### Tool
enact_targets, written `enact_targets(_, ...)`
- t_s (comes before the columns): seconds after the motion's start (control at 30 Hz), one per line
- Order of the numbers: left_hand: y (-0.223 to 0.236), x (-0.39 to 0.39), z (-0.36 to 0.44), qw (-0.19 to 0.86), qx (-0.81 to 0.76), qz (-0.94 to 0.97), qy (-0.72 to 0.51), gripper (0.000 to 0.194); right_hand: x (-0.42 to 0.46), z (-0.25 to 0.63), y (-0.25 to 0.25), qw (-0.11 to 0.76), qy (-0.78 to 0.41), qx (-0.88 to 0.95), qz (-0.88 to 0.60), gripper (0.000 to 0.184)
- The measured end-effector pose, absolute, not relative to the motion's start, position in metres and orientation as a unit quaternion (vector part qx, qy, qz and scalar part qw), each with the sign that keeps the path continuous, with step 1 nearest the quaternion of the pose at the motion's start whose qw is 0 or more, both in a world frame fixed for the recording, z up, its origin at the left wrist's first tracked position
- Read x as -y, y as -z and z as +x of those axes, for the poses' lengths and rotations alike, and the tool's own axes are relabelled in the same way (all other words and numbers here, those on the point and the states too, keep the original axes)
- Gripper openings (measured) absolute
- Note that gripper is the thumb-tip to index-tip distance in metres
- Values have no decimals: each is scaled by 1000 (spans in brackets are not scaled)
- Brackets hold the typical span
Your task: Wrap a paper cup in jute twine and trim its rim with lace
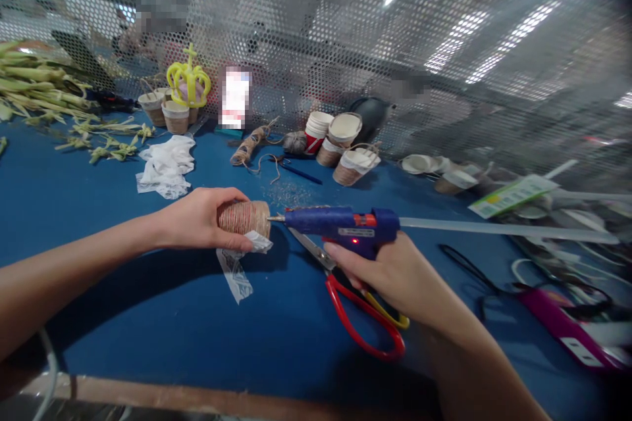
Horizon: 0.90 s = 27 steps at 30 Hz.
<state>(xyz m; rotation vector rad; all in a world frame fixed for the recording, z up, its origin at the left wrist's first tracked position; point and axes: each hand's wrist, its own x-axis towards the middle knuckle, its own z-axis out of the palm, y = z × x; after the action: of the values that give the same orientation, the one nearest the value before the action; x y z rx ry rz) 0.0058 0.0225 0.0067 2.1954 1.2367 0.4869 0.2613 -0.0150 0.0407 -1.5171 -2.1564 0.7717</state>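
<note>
I'm wary here: if my right hand [390, 270] wavers, the glue gun [320, 220]'s likely hot nozzle could burn my left hand [195, 217]. That hand grips the twine-wrapped cup [255, 216], left of the gun; my right clasps the gun, 1 pair of scissors [368, 332] beneath it.

Cloth [168, 161] left, power strip [553, 317] right — scissors [345, 316] between, cups [349, 172] behind.

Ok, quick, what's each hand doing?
Left hand: closed around the twine-wrapped cup.
Right hand: closed on the blue glue gun.
</note>
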Motion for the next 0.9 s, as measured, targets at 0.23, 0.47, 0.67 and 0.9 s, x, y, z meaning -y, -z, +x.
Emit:
enact_targets(0.23,-6,-22,6,307,-447,820,-184,56,16,262,-38,213,-339,726,-560,47)
enact_targets(0.47,-7,-21,7,337,-460,801,-185,56,13,258,-29,245,-420,688,-538,27)
enact_targets(0.67,-8,-22,6,375,-458,783,-190,54,14,259,-28,247,-461,681,-513,25)
enact_targets(0.9,-8,-25,4,413,-464,760,-191,56,15,257,-31,245,-460,676,-521,25)
